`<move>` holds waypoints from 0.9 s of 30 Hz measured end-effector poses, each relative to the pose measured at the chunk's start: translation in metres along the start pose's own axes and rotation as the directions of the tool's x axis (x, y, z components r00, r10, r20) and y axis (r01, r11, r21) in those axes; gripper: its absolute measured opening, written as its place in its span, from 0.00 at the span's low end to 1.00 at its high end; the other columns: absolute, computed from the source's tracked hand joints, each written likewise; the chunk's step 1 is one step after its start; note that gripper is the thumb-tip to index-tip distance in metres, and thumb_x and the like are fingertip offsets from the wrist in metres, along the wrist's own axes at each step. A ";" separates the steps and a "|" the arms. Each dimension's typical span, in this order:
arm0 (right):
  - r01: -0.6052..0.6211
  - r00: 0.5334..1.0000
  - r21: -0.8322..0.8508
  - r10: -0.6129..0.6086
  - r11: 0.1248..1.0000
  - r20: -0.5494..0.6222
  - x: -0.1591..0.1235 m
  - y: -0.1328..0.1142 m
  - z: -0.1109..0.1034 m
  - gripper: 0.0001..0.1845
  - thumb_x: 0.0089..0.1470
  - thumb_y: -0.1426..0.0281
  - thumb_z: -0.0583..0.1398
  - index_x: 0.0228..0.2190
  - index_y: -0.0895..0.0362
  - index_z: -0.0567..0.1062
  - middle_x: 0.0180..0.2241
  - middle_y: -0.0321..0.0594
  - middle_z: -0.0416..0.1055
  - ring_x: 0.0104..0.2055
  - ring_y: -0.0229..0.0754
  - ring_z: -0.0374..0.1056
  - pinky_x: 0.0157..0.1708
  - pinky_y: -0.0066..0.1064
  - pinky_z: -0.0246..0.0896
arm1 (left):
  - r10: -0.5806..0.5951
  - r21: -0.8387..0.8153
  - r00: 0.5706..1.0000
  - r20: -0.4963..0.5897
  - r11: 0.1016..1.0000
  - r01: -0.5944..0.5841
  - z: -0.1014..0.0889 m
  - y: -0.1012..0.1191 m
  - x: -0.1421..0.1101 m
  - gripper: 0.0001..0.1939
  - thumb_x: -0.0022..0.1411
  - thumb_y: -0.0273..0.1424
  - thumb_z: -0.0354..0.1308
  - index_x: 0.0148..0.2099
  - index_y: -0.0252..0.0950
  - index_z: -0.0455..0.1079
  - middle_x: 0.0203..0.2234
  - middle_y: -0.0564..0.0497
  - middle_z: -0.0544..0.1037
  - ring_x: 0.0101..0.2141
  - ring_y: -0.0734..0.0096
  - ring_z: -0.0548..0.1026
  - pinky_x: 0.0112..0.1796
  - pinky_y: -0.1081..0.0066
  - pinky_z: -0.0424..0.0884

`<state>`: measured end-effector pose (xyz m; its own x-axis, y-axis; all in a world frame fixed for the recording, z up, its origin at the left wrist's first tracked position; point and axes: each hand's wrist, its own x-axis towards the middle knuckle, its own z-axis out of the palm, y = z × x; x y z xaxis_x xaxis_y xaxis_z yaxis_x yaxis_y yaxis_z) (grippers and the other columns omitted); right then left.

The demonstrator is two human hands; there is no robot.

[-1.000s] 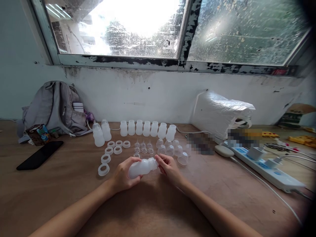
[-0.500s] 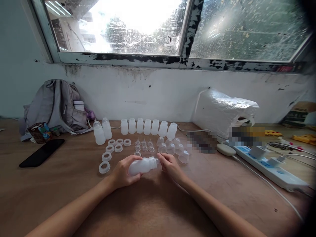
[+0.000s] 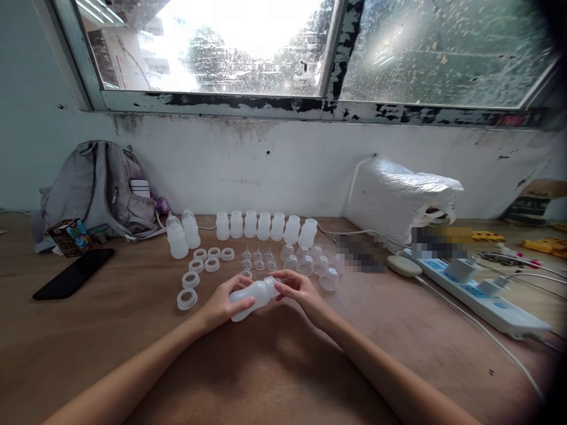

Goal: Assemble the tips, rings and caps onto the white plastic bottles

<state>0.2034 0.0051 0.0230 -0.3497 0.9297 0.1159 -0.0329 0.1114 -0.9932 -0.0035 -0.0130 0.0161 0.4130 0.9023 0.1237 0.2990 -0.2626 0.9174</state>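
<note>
My left hand (image 3: pixel 228 304) is wrapped round the body of a frosted white baby bottle (image 3: pixel 252 298), tilted with its neck up to the right. At its neck end my right hand (image 3: pixel 297 289) is closed, fingers and thumb round the top; the tip is mostly hidden by them. Just beyond the hands lie several clear nipples (image 3: pixel 258 260) in short rows. Several white collar rings (image 3: pixel 187 298) are laid out to the left. On the right stand several clear domed caps (image 3: pixel 328 279). Two capped bottles (image 3: pixel 178 239) stand behind the rings.
Several uncapped bottles (image 3: pixel 264 226) line up along the wall. A grey backpack (image 3: pixel 95 189), a small carton (image 3: pixel 69 237) and a black phone (image 3: pixel 74 274) are at left. To the right are a white plastic bag (image 3: pixel 390 198), a power strip (image 3: pixel 482 301) and cables.
My right hand has shifted slightly left, from pinching the clear nipple tip to closing round the bottle's neck end. The bottle's neck has tipped up a little.
</note>
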 end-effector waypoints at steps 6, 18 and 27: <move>-0.114 0.992 0.104 0.119 0.988 -0.045 0.003 0.006 -0.001 0.15 0.43 0.62 0.61 0.32 0.58 0.71 0.27 0.38 0.68 0.26 0.37 0.64 0.23 0.29 0.61 | 0.184 0.262 0.973 -0.136 0.954 -0.144 0.009 0.005 -0.006 0.22 0.48 0.37 0.57 0.47 0.39 0.61 0.40 0.48 0.71 0.40 0.63 0.69 0.42 0.65 0.65; -0.043 0.996 0.102 0.050 0.994 -0.074 -0.009 0.000 0.019 0.16 0.44 0.60 0.60 0.33 0.59 0.73 0.31 0.41 0.71 0.33 0.41 0.65 0.34 0.31 0.58 | 0.008 0.009 0.998 -0.061 1.000 -0.008 0.022 0.021 -0.013 0.28 0.48 0.41 0.58 0.51 0.40 0.57 0.39 0.47 0.71 0.36 0.64 0.70 0.37 0.66 0.66; -0.066 0.994 0.282 0.038 0.957 0.105 -0.020 -0.013 0.027 0.19 0.47 0.58 0.56 0.39 0.55 0.70 0.43 0.44 0.68 0.37 0.43 0.65 0.32 0.31 0.60 | -0.098 -0.271 0.940 0.328 0.943 0.193 0.025 0.034 -0.020 0.24 0.56 0.43 0.46 0.49 0.31 0.61 0.33 0.46 0.71 0.28 0.70 0.70 0.28 0.72 0.67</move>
<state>0.1856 -0.0247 0.0333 -0.4470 0.8912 0.0765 -0.2720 -0.0539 -0.9608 0.0197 -0.0485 0.0355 0.6409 0.7614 -0.0974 0.1286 0.0187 0.9915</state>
